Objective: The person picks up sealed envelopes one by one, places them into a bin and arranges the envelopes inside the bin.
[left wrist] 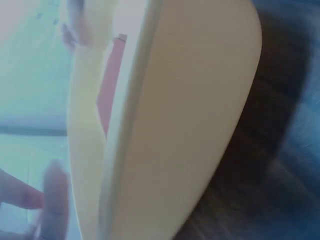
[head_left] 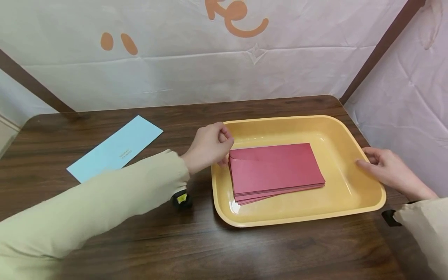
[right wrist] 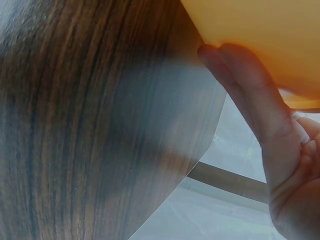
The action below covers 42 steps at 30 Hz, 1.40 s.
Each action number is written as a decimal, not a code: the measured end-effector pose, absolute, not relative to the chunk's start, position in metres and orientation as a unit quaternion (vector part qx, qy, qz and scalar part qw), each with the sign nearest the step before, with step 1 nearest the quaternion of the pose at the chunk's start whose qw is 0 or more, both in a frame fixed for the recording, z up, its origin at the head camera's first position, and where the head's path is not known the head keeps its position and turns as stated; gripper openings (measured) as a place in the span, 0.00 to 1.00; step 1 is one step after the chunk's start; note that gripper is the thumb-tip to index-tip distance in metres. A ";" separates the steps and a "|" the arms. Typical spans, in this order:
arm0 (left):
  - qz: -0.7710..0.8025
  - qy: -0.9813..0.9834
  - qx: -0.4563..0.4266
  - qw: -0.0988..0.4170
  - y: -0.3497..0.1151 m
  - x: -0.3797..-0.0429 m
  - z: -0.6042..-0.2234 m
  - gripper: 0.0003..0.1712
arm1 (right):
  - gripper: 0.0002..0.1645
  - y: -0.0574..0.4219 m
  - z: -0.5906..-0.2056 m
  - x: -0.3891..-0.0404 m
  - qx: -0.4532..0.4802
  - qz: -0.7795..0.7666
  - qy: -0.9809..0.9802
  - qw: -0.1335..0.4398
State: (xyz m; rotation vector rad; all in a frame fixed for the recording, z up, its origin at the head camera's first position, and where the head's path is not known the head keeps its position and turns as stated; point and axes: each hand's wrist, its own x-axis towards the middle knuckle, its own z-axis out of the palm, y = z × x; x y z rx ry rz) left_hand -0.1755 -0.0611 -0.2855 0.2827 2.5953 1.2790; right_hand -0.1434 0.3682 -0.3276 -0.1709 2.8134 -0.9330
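Note:
A yellow tray (head_left: pixel 341 163) lies on the right half of the table, a stack of dark pink envelopes (head_left: pixel 276 167) inside it. My left hand (head_left: pixel 211 146) hovers at the tray's left rim, beside the stack's upper left corner. Its fingers are loosely bent, and nothing shows between thumb and finger in the left wrist view, where the tray wall (left wrist: pixel 180 100) fills the middle. At the right rim, my right hand (head_left: pixel 388 167) grips the tray, thumb on the inner side. In the right wrist view its fingers (right wrist: pixel 250 80) press against the outside wall.
A light blue envelope (head_left: pixel 119 146) with small gold print lies slanted on the left of the dark wood table (head_left: pixel 210 249). White fabric walls (head_left: pixel 196 77) with brown bands stand behind the table and to its right.

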 end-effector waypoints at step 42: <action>0.218 0.973 -0.052 0.047 -0.309 -0.132 -0.355 0.39 | 0.16 0.368 -0.327 -0.144 -0.058 -0.311 0.945 0.084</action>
